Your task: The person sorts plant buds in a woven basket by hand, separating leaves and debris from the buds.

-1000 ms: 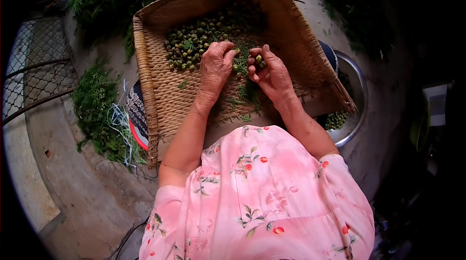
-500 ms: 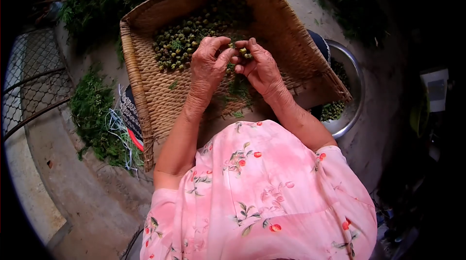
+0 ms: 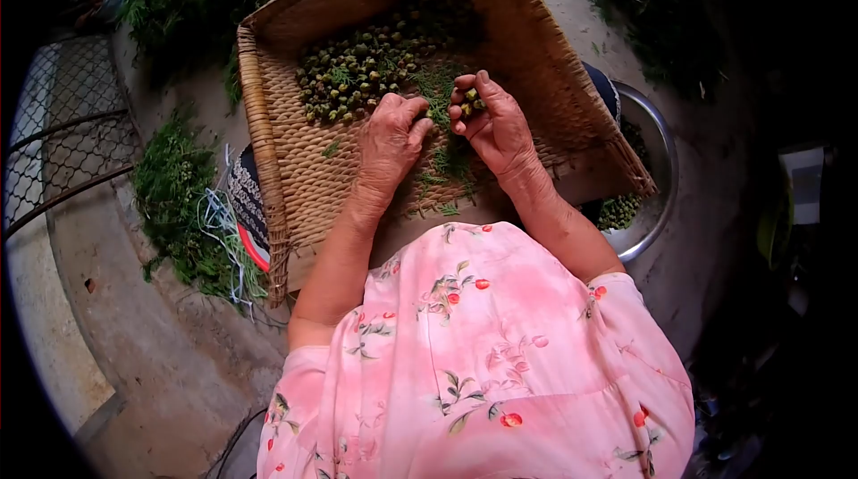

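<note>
Head view: right hand (image 3: 500, 132) grasps several green cones (image 3: 472, 105); left hand (image 3: 391, 145) is curled, and whether it grips anything cannot be told. A pile of cones (image 3: 353, 75) lies inside the woven basket (image 3: 304, 189).

Basket (image 3: 290, 157): tall walls far and right. Cones (image 3: 344, 77): heaped beyond left hand (image 3: 391, 141). Passage: gap to right hand (image 3: 497, 129), over sprigs (image 3: 435, 86).
</note>
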### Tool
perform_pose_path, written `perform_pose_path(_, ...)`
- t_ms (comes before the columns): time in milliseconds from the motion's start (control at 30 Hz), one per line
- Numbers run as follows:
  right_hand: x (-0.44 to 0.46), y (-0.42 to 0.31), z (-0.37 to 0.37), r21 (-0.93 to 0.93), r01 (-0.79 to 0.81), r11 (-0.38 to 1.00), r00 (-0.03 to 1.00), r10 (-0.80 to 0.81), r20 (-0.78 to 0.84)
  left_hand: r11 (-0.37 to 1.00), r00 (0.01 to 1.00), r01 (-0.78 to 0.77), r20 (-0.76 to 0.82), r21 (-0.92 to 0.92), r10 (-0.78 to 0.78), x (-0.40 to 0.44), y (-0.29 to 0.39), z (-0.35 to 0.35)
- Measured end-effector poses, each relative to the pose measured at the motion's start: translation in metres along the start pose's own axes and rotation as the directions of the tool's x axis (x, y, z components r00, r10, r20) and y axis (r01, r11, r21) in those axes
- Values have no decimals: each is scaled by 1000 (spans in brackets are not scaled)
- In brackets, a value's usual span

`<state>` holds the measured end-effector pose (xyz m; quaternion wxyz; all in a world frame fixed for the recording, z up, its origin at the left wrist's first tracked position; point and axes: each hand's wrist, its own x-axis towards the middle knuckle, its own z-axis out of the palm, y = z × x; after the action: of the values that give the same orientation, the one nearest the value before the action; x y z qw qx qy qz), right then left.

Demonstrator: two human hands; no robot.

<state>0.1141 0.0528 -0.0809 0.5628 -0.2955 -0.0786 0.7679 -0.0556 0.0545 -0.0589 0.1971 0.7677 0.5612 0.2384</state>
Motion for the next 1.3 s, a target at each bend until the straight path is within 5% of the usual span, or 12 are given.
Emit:
perform_pose_path(267,0,1,-1,-25,14,1000,1000,-14,-7,999,998,16,-67,-41,-19,2,-1,7)
perform_pose_path(333,-1,2,4,-44,23,999,1000,-23,-11,966,986,33,-152,-256,-74,5,7,0)
perform_pose_path(433,1,5,2,-30,1,1000,1000,-1,13,856,997,3,-66,-517,-43,10,32,-12)
perform_pose_path(633,-2,-5,0,4,-58,998,998,58,12,930,978,-24,-202,-367,-55,13,3,-11)
perform_pose_path(700,-3,-5,-1,36,-49,998,999,48,13,989,984,115,-127,-96,-127,7,-14,-10)
perform_pose_path(733,-2,-4,-2,37,-49,998,999,49,14,982,985,153,-61,-113,-161,3,-16,-9)
perform_pose_path(767,-1,-3,-3,37,-53,998,998,52,29,982,985,154,-61,-112,-161,1,-15,-7)
perform_pose_path(833,-1,-1,-4,35,-58,998,997,57,43,986,999,11,-49,166,-3,-3,-11,-2)
perform_pose_path(1200,-1,3,0,16,-23,1000,999,22,26,953,992,-86,-66,292,110,5,-9,0)
perform_pose_path(1300,-1,4,1,-9,-14,1000,1000,14,19,984,963,-103,-232,143,135,6,7,-3)
